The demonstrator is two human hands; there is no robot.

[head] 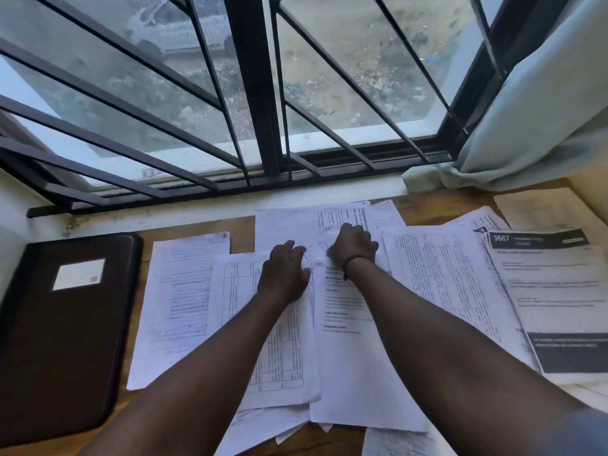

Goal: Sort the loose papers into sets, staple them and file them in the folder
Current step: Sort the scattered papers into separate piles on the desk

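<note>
Window bars (250,93) overlook scattered papers (184,304), folder (65,324).

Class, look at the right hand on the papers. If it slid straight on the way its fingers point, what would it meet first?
The right hand points away from the person, toward the window. It would probably first cross the text sheet lying just beyond its fingers, then reach the white window sill. Depth is hard to judge here.

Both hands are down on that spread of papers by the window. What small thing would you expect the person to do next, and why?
Probably lift the sheet under the right hand clear of the pile to start a set. Both that hand and the left hand rest on overlapping loose papers that lie unsorted across the desk, the right one's fingers curled at a sheet's edge. The dark folder lies closed at the left, and no stapler is in view.
</note>
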